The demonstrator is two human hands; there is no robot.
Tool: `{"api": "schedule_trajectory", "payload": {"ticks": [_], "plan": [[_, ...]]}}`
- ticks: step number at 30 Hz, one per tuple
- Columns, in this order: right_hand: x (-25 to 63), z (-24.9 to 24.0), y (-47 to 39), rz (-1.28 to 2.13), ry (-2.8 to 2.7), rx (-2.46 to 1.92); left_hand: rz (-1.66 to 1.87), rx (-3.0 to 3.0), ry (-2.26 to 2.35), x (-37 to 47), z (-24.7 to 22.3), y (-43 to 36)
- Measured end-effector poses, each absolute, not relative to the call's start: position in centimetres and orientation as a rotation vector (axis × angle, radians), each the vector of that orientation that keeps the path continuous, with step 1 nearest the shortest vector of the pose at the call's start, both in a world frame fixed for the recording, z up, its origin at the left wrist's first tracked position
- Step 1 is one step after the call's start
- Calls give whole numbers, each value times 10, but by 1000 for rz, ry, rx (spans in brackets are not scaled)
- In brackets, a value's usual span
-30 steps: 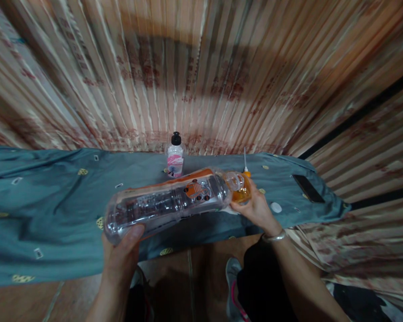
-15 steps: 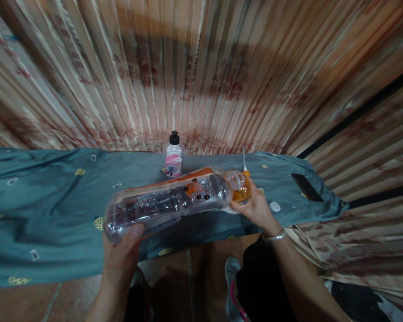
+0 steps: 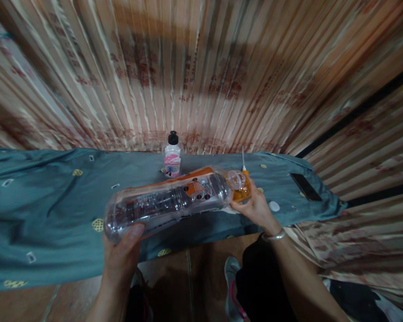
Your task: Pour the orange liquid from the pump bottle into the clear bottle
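Observation:
A large clear plastic bottle (image 3: 161,201) with an orange printed label lies nearly level in the air, its neck to the right and slightly raised in the picture. My left hand (image 3: 121,250) grips its base end, thumb on top. Around a small bottle of orange-yellow liquid (image 3: 242,192), my right hand (image 3: 257,208) is closed. The large bottle's mouth overlaps the small bottle; whether they touch, I cannot tell. A thin white nozzle (image 3: 243,158) shows just behind the small bottle. Beside my right hand, a round white cap (image 3: 274,206) rests on the cloth.
A white bottle with a pink label and black cap (image 3: 173,156) stands behind the large bottle. At the right lies a dark phone-like slab (image 3: 305,187). Teal patterned cloth (image 3: 63,192) covers the table, and a pleated curtain (image 3: 188,80) hangs behind it.
The view has shifted very slightly. Both hands keep the same hold, with the bottles in almost the same position.

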State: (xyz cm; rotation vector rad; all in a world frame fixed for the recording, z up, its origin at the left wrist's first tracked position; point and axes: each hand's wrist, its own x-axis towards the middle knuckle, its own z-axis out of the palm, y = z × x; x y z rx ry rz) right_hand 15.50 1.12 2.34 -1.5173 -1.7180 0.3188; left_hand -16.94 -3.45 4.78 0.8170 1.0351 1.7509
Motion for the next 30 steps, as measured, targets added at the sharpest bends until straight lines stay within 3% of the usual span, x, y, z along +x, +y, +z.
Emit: {"api": "schedule_trajectory", "payload": {"ticks": [30], "plan": [[152, 27, 10, 354, -1695, -1526, 1770, 895, 1039, -169, 52, -34]]}}
